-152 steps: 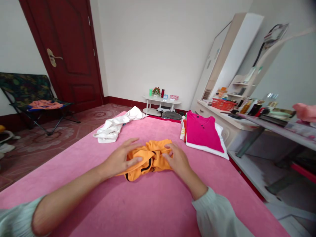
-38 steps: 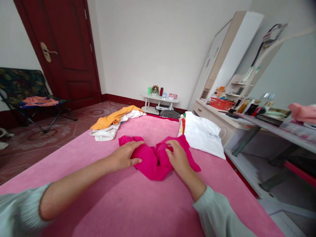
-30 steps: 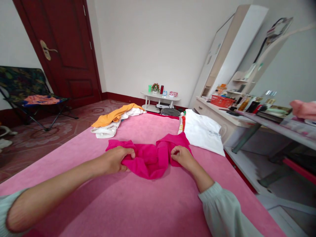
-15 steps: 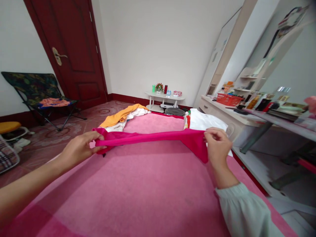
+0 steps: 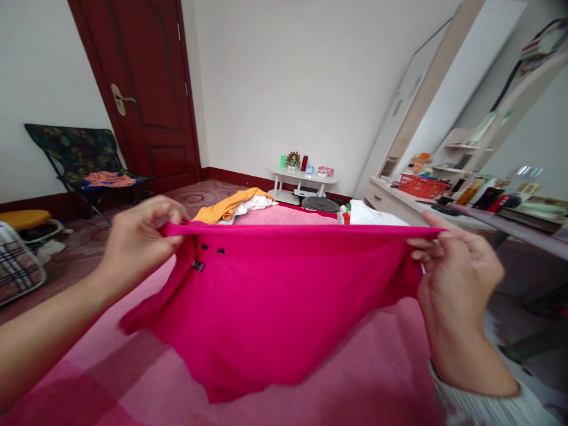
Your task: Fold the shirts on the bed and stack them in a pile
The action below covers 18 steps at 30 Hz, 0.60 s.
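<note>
A bright magenta garment (image 5: 275, 290) hangs stretched between my two hands above a pink bedspread (image 5: 355, 378). Its top edge is pulled nearly straight, and the lower part drapes down toward me. Small dark marks and a dark tag show near its left end; the exact kind of garment is not clear. My left hand (image 5: 144, 234) pinches the left end of the top edge between thumb and fingers. At the right end, my right hand (image 5: 461, 266) grips the same edge, its fingers partly curled behind the cloth.
Beyond the garment lie orange clothing (image 5: 231, 204) at left and white clothing (image 5: 373, 214) at right. A folding chair (image 5: 84, 157) with a cloth on it stands by the door (image 5: 137, 89). To the right, a dresser (image 5: 381, 192) carries a red basket (image 5: 421, 185) and bottles.
The magenta garment, a narrow strip farther off before, is now raised closer to me and spread open, hanging down. My hands have moved apart, the right one further right and nearer.
</note>
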{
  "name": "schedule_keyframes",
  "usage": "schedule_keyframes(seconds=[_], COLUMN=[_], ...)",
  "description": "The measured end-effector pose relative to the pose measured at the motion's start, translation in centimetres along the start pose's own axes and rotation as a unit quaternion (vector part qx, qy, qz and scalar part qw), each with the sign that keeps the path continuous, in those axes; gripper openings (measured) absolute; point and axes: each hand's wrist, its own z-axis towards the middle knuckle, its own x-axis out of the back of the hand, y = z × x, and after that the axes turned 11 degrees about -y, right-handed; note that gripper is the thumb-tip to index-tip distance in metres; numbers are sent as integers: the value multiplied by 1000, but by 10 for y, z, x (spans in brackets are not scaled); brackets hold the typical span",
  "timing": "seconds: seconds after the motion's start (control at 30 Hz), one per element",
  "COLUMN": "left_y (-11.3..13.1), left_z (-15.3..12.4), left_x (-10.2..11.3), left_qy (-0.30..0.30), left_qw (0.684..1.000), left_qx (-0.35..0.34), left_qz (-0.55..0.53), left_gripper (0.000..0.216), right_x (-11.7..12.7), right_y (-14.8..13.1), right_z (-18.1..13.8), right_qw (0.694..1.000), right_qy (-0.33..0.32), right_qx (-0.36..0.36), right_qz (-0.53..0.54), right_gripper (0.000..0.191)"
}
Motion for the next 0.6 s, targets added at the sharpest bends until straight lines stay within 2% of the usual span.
schedule_keyframes(seconds=[0.03,0.07,0.1,0.13,0.17,0.2,0.23,0.27,0.3,0.33,0.37,0.43,0.5,0.57,0.6], left_y=[-3,-6,-8,-11,-13,-16,-19,-22,-25,-28,-30,-33,-36,-36,-35], left_z=[3,6,8,8,6,2,-5,-14,-24,-33,-42,-54,-58,-58,-58], left_x=[1,2,3,2,-1,-6,-12,-19,-26,-33,-39,-48,-54,-58,-60], left_qy=[54,109,139,120,41,-84,-225,-352,-434,-474,-483,-444,-401,-405,-419], left_qw=[998,994,989,992,997,993,970,931,896,875,870,890,911,910,905], left_qx=[-11,-21,-32,-42,-56,-71,-79,-76,-68,-61,-60,-73,-88,-86,-76], left_qz=[-12,-21,-26,-24,-26,-31,-39,-51,-64,-76,-83,-69,-29,-10,-7], left_gripper=[18,20,21,22,21,19,16,11,5,18,36,70,85,92,95], right_x=[0,0,1,3,6,9,12,16,19,21,23,23,20,13,8], right_y=[-1,-1,2,6,13,22,31,41,51,60,69,85,96,102,102], right_z=[0,1,2,3,5,6,7,7,6,3,0,-9,-21,-33,-39], right_qw=[999,999,999,998,990,974,955,935,912,882,849,786,721,655,625], right_qy=[21,13,-18,-62,-113,-167,-215,-259,-308,-364,-422,-506,-556,-581,-587], right_qx=[36,51,35,-7,-61,-115,-154,-176,-189,-197,-198,-176,-150,-135,-127], right_qz=[10,9,-2,-26,-60,-98,-134,-167,-196,-223,-249,-310,-386,-465,-500], right_gripper=[2,5,6,7,7,10,14,19,25,34,45,68,84,82,72])
